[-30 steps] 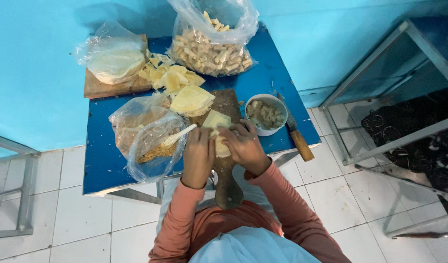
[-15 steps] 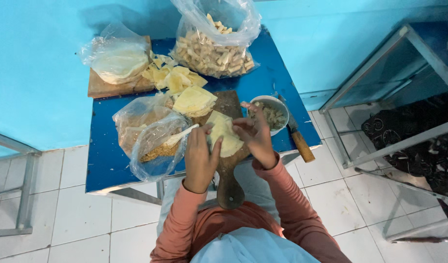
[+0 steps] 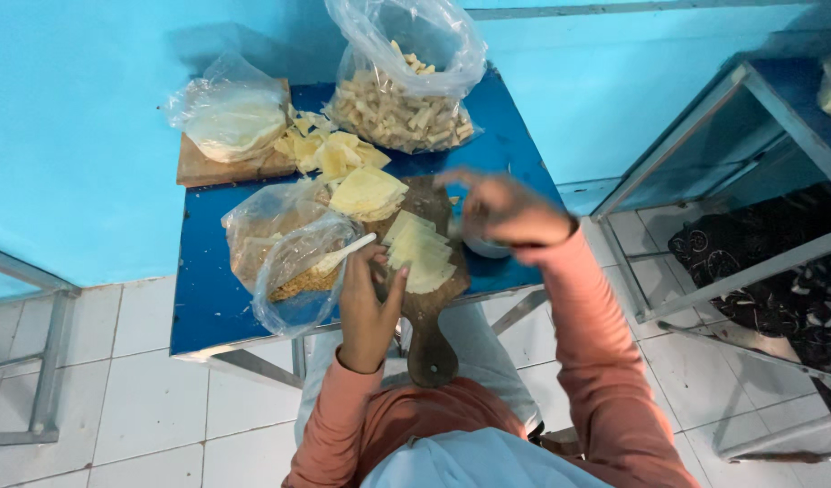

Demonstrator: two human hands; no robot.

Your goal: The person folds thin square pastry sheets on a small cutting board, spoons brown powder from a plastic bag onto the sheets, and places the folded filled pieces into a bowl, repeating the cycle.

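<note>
My left hand (image 3: 370, 303) rests at the left edge of a fanned stack of pale yellow wrapper sheets (image 3: 422, 253), thumb against the sheets, gripping nothing. The sheets lie on a dark wooden paddle board (image 3: 431, 348) whose handle points towards me. My right hand (image 3: 506, 212) hovers blurred above a small bowl (image 3: 480, 246) just right of the board, fingers partly curled; whether it holds anything is unclear. A white spoon (image 3: 345, 253) sticks out of an open clear bag of brownish filling (image 3: 298, 285) beside my left hand.
On the blue table (image 3: 208, 312) a big clear bag of rolled pieces (image 3: 402, 108) stands at the back. At back left are a bagged wrapper pile on a wooden board (image 3: 226, 122) and loose yellow sheets (image 3: 339, 155). A metal rack (image 3: 704, 181) stands at right.
My right hand has lifted off the sheets and swung right, over the bowl. The folded piece held a second ago is gone from my hands. My left hand stays at the stack's edge.
</note>
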